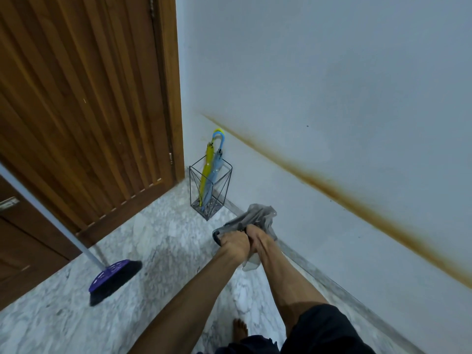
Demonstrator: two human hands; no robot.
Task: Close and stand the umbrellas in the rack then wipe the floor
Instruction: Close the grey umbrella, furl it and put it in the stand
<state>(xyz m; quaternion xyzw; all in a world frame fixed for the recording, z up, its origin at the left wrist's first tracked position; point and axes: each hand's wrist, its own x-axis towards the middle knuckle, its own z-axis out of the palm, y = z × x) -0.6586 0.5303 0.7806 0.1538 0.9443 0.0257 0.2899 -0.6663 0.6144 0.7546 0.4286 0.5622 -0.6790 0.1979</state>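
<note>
1. Two closed umbrellas, a yellow umbrella [207,172] and a blue umbrella [215,169], are standing upright in the wire rack [211,192], their curved handles rising above its rim.
2. The rack is sitting on the marble floor [158,241] in the corner, close to the white wall [332,85] and just beside the foot of the wooden door [84,98].
3. The left hand [233,242] and right hand [256,235] are pressing together, both clamping a grey transparent umbrella [255,217], crumpled and folded, in the air near the wall's skirting edge, short of the rack.
4. A purple broom [115,279] is leaning with its bristles on the floor at the left, well apart from the hands; its pale pole is running up to the left frame edge.
5. Open floor is lying between broom and hands, and onward to the rack.
6. One bare foot [240,329] is showing at the bottom, on the floor.
</note>
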